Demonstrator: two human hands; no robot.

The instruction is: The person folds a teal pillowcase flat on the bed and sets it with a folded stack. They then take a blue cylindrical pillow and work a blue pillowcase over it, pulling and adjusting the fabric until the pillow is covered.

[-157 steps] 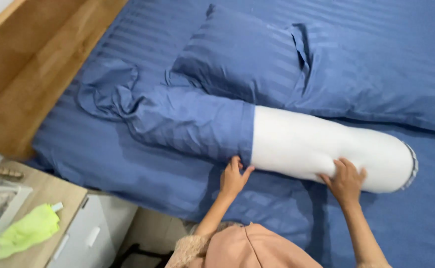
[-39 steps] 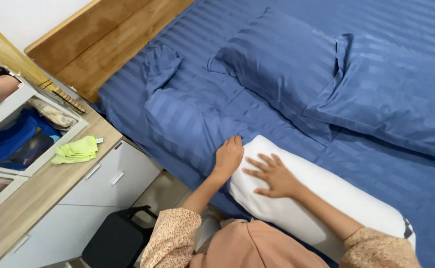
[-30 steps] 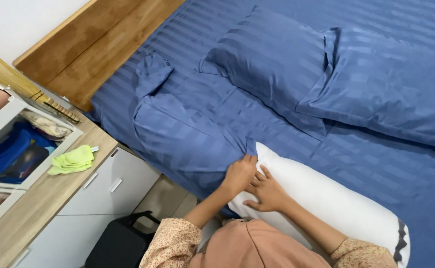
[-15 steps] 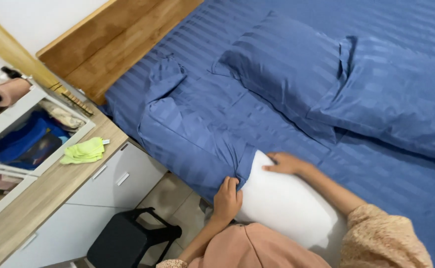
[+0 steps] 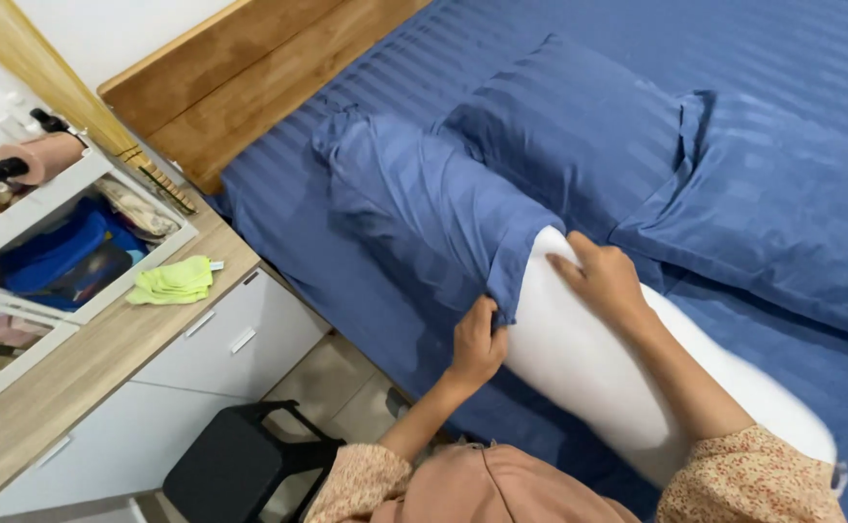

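Cover (image 5: 424, 208) drawn farther over bolster (image 5: 588, 358); left hand (image 5: 477, 344) regripped.

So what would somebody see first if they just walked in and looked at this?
Probably the long white bolster lying on the blue striped bed, half inside a blue cover. The left hand grips the cover's open edge, and the right hand presses on the bolster's top. Off to the left, a bright green cloth sits on a wooden counter.

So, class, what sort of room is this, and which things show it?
Most likely a bedroom: a bed with a striped blue sheet, a wooden headboard and a plump blue pillow.
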